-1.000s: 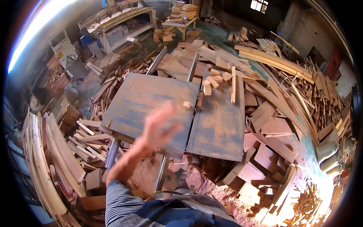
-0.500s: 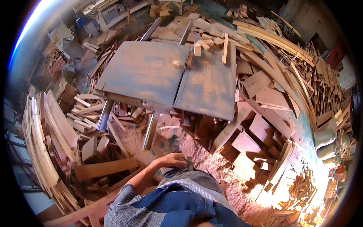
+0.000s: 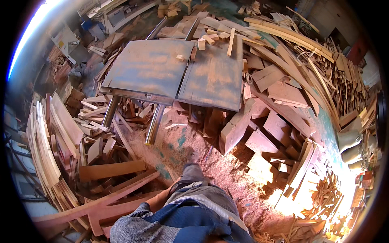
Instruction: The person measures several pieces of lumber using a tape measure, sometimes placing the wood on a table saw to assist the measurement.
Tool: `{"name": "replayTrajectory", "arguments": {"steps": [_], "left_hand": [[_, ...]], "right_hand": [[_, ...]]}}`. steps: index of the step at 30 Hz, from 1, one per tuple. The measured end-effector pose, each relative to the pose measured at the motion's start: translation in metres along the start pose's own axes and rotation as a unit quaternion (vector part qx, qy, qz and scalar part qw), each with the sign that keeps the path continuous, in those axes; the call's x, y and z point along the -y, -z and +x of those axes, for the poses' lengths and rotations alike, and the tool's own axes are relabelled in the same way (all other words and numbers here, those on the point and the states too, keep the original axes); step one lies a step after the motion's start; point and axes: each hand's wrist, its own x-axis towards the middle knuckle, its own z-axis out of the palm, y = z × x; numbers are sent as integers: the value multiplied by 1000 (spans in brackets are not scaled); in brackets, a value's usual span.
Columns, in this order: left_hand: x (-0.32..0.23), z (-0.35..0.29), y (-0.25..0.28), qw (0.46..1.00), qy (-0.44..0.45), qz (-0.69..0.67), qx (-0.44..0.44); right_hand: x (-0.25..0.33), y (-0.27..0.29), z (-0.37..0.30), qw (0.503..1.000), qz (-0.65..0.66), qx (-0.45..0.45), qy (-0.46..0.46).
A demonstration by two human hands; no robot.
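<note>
My left forearm (image 3: pixel 159 201) reaches down beside my thigh. Its hand is mostly hidden against my trousers, so the fingers do not show. Only a sliver of skin, perhaps my right hand (image 3: pixel 240 209), peeks out past my right hip, too little to read. Ahead stands a metal machine table (image 3: pixel 150 69) in two panels, dusted with sawdust and split by a dark slot. Several small wood blocks (image 3: pixel 209 39) and a thin wood strip (image 3: pixel 231 42) lie at its far right. One short block (image 3: pixel 180 58) rests nearer the slot. Neither hand touches the table.
Two metal rails (image 3: pixel 154 125) stick out toward me from the table. Curved planks (image 3: pixel 46 141) lean at left, above a reddish wooden frame (image 3: pixel 101 208). Offcuts (image 3: pixel 279 131) pile up at right. Sawdust (image 3: pixel 227 182) covers the floor at my feet; long boards (image 3: pixel 289 36) lie behind.
My left hand has dropped from in front of my waist to beside my thigh, mostly out of sight. The view has shifted, with the table now slightly higher and farther left.
</note>
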Motion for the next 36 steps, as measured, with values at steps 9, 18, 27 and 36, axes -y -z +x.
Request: {"name": "replayTrajectory", "arguments": {"steps": [9, 18, 27, 36], "left_hand": [[-46, 39, 118, 813, -210, 529, 125], [-259, 7, 3, 826, -341, 377, 243], [-270, -20, -208, 759, -349, 385, 393], [-270, -55, -288, 790, -208, 443, 368]], "right_hand": [[-14, -52, 13, 989, 112, 97, 4], [195, 31, -54, 904, 403, 129, 56], [264, 50, -122, 954, 98, 18, 282], [200, 89, -93, 979, 89, 72, 168]]}}
